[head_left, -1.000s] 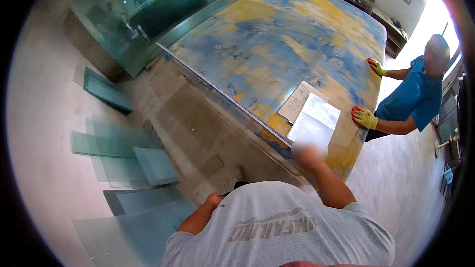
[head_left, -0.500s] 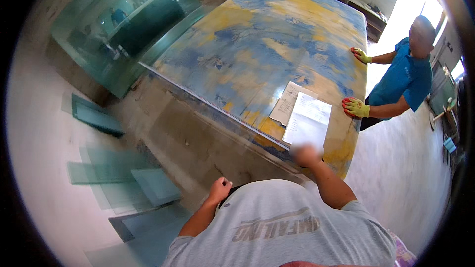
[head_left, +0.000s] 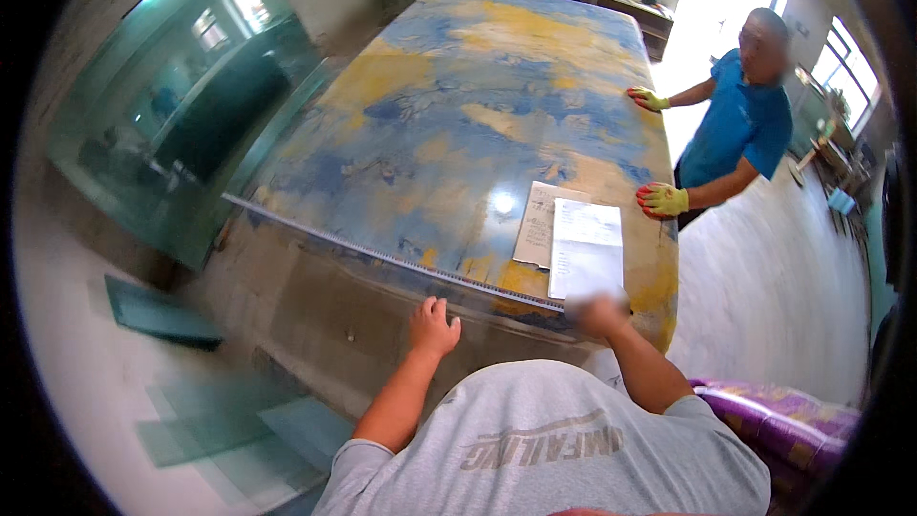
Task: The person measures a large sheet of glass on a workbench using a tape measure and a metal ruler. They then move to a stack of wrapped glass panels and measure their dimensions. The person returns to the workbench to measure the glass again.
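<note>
My left hand (head_left: 435, 327) hangs in front of the table's near edge, its fingers loosely extended and holding nothing that shows. My right hand (head_left: 600, 315) is at the near edge of the table, by the bottom of a white sheet of paper (head_left: 586, 247); its fingers are blurred out. Under the sheet's left side lies a piece of brown cardboard (head_left: 535, 226) with handwriting. Both rest on a large table (head_left: 449, 143) covered in a blue and yellow patterned sheet. A long ruler strip (head_left: 382, 255) runs along its near edge.
At the table's right side stands a person in a blue shirt (head_left: 735, 119), gloved hands on the tabletop. Large glass sheets (head_left: 181, 115) lean at the left wall. Smaller glass pieces (head_left: 158, 313) stand lower left. A purple wrapped bundle (head_left: 778, 425) is at the lower right.
My left hand has moved up and forward toward the table edge, its fingers uncurling. My right hand stays by the paper. The view has shifted, showing more of the purple bundle.
</note>
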`<action>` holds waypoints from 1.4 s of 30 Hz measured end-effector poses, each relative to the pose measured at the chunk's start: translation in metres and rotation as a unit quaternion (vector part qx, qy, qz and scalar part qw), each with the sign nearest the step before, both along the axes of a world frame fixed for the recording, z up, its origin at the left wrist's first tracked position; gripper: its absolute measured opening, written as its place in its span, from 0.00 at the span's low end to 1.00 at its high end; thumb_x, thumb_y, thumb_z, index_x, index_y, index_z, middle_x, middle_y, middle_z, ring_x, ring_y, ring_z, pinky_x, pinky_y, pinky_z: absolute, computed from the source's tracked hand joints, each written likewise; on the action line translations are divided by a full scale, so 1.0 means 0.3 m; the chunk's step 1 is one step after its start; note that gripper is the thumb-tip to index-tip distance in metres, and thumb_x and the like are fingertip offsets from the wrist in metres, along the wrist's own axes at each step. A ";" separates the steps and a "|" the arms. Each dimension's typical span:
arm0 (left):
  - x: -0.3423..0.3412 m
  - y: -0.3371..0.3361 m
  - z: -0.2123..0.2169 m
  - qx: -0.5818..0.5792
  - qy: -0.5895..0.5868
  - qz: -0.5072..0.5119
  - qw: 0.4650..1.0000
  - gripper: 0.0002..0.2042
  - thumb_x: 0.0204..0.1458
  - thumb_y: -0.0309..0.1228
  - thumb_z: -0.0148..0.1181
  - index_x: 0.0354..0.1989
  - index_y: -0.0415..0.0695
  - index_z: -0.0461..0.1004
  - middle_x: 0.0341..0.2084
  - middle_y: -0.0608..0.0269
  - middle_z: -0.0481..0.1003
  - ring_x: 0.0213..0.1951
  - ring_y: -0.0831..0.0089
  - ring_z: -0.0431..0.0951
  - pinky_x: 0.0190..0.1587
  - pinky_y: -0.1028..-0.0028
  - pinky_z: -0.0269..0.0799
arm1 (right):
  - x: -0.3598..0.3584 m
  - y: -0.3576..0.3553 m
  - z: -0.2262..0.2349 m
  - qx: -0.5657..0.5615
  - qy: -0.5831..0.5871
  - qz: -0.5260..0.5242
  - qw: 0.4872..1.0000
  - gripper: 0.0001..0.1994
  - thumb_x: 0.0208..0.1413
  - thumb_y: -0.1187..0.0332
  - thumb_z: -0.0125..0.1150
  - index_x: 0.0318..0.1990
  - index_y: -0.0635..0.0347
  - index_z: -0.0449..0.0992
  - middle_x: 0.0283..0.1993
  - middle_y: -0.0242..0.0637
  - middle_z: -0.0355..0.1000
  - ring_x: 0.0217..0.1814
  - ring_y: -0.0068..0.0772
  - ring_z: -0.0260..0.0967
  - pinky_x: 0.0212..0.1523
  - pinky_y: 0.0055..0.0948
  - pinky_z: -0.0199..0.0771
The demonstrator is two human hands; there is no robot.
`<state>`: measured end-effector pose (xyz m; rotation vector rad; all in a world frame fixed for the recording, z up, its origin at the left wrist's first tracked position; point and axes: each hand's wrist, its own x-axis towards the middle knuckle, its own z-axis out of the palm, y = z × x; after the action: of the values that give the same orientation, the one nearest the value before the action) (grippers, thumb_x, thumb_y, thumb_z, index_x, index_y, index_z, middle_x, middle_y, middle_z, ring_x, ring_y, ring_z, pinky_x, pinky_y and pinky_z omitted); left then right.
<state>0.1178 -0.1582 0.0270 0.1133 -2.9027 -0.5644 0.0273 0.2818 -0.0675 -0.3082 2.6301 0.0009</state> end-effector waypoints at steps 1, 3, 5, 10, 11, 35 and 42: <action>-0.002 -0.016 -0.014 -0.005 -0.064 -0.029 0.998 0.23 0.48 0.41 0.67 0.50 0.42 0.76 0.54 0.47 0.73 0.56 0.46 0.72 0.60 0.51 0.66 | 0.019 -0.026 0.048 -0.001 0.006 -0.005 1.000 0.20 0.56 0.55 0.58 0.50 0.56 0.81 0.57 0.53 0.72 0.61 0.57 0.67 0.63 0.49 0.69; -0.035 0.002 0.001 0.002 -0.137 -0.073 0.988 0.23 0.47 0.41 0.67 0.50 0.42 0.77 0.53 0.46 0.74 0.56 0.47 0.72 0.61 0.50 0.66 | 0.069 -0.020 0.065 -0.002 0.052 -0.048 0.997 0.19 0.55 0.56 0.59 0.47 0.58 0.82 0.52 0.53 0.75 0.57 0.56 0.71 0.60 0.49 0.73; -0.029 0.000 -0.005 0.007 -0.071 -0.074 0.995 0.23 0.46 0.40 0.68 0.49 0.41 0.77 0.50 0.46 0.75 0.56 0.47 0.72 0.60 0.50 0.66 | 0.084 -0.077 0.150 -0.013 0.069 -0.036 0.997 0.16 0.53 0.59 0.60 0.42 0.60 0.84 0.44 0.52 0.78 0.54 0.54 0.74 0.53 0.49 0.76; -0.002 0.002 -0.162 -0.038 -0.019 -0.154 0.987 0.21 0.43 0.39 0.69 0.44 0.41 0.77 0.50 0.50 0.73 0.55 0.48 0.71 0.56 0.50 0.68 | 0.161 -0.087 0.246 -0.037 0.075 -0.172 0.981 0.14 0.54 0.63 0.59 0.45 0.58 0.82 0.55 0.49 0.73 0.59 0.51 0.69 0.55 0.53 0.75; -0.003 -0.022 -0.172 -0.045 -0.026 -0.145 0.988 0.21 0.42 0.39 0.69 0.43 0.42 0.77 0.49 0.50 0.73 0.55 0.48 0.70 0.55 0.50 0.68 | 0.152 -0.109 0.236 -0.049 0.106 -0.169 0.979 0.14 0.55 0.63 0.58 0.46 0.57 0.82 0.58 0.48 0.71 0.60 0.50 0.68 0.55 0.55 0.74; 0.029 -0.346 -0.218 0.070 -0.024 -0.133 0.988 0.20 0.51 0.39 0.62 0.47 0.37 0.77 0.57 0.47 0.70 0.66 0.49 0.64 0.67 0.53 0.59 | 0.280 -0.393 0.264 -0.033 0.141 -0.085 0.986 0.10 0.52 0.67 0.61 0.39 0.62 0.78 0.41 0.54 0.74 0.50 0.60 0.70 0.54 0.53 0.71; 0.323 -0.195 -0.197 0.241 -0.083 0.044 0.966 0.18 0.52 0.38 0.63 0.47 0.39 0.75 0.56 0.47 0.71 0.61 0.46 0.68 0.60 0.53 0.67 | 0.109 -0.149 0.170 -0.096 0.001 0.044 0.994 0.11 0.51 0.70 0.61 0.37 0.70 0.75 0.38 0.60 0.74 0.41 0.66 0.73 0.45 0.53 0.74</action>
<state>0.2146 -0.2165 -0.0320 0.3682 -2.8271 -1.2883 0.0601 0.2371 -0.0166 -0.4887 2.6202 -0.2231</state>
